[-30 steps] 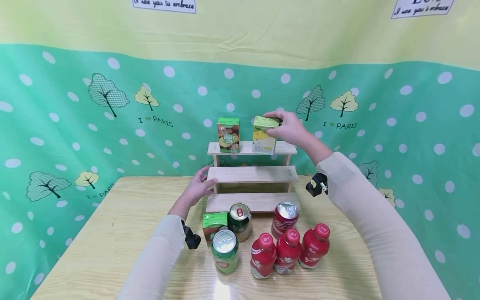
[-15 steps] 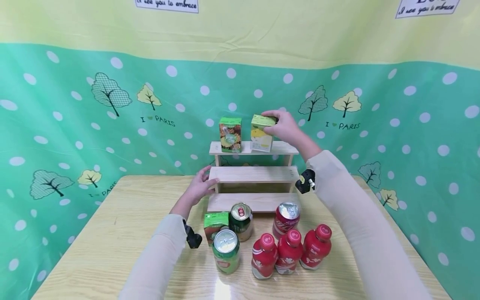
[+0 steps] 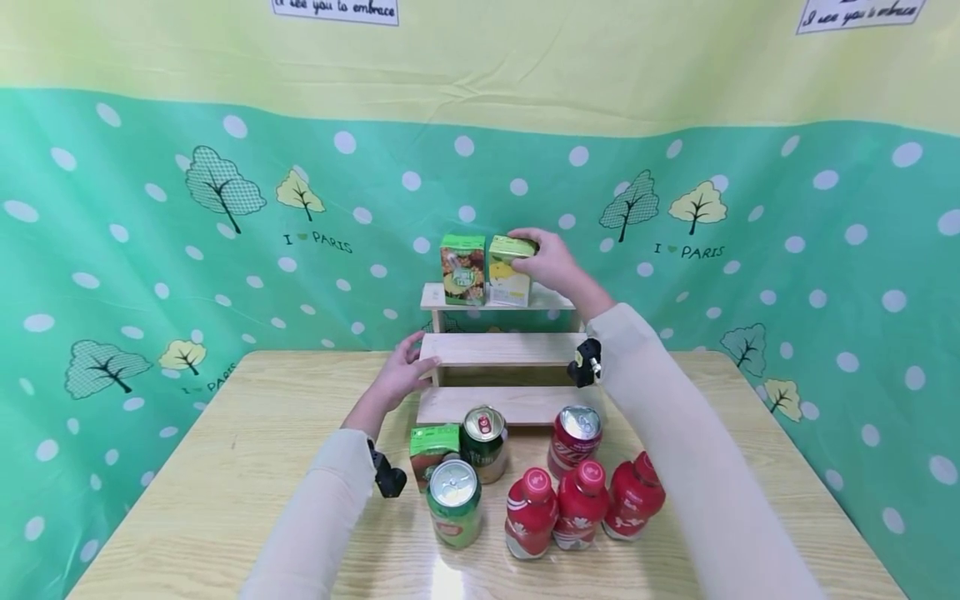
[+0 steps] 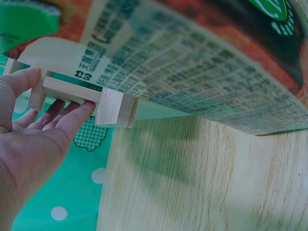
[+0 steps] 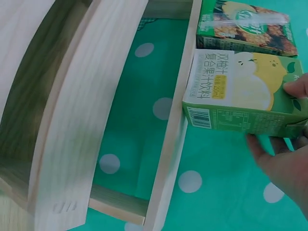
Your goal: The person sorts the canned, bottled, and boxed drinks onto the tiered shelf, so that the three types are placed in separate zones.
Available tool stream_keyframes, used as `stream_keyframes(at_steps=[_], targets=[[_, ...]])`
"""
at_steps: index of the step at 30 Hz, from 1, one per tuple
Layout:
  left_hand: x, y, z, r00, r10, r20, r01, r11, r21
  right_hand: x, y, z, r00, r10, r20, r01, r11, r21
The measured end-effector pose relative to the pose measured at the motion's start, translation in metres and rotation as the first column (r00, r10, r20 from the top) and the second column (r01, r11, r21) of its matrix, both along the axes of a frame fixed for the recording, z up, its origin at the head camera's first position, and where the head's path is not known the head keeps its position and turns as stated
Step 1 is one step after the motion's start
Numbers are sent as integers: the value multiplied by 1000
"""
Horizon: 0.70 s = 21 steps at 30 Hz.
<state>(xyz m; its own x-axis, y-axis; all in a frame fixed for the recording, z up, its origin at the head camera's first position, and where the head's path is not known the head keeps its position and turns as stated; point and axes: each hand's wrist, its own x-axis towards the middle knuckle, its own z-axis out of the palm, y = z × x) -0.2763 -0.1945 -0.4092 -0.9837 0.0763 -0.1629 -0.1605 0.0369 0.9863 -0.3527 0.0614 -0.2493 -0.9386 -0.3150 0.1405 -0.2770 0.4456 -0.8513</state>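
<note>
At the top tier of the three-step wooden shelf (image 3: 510,349), my right hand (image 3: 553,265) pinches a yellow-and-green juice box (image 3: 510,283) by its upper part. The right wrist view has the thumb on the front of this juice box (image 5: 250,86) and fingers behind. Its base is at the top board, close beside a brown-and-green juice box (image 3: 463,271). My left hand (image 3: 397,373) grips the left side of the shelf; in the left wrist view, thumb and fingers lie either side of the wooden frame (image 4: 72,89).
Before the shelf stand another green-topped juice box (image 3: 435,446), a dark green can (image 3: 484,446), a light green can (image 3: 454,504), a red can (image 3: 574,442) and red bottles (image 3: 531,517). My right sleeve partly covers the rightmost bottle (image 3: 630,500). A polka-dot cloth (image 3: 360,275) hangs behind.
My right hand has moved left along the top tier with the yellow-and-green juice box, closing the gap to the brown-and-green one. The left hand keeps its hold on the shelf.
</note>
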Motion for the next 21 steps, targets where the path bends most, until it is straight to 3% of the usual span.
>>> stream_keyframes(at_steps=[16,21], targets=[[3,-2,2,1000,21,0,-21,1000,-14,-4,-5,-5,999,-2,52,4,999,-37],[1,0,1,1000,5,-2,-5,1000,-14,-5,-4,-3,999,3,35,-3,1000,12]])
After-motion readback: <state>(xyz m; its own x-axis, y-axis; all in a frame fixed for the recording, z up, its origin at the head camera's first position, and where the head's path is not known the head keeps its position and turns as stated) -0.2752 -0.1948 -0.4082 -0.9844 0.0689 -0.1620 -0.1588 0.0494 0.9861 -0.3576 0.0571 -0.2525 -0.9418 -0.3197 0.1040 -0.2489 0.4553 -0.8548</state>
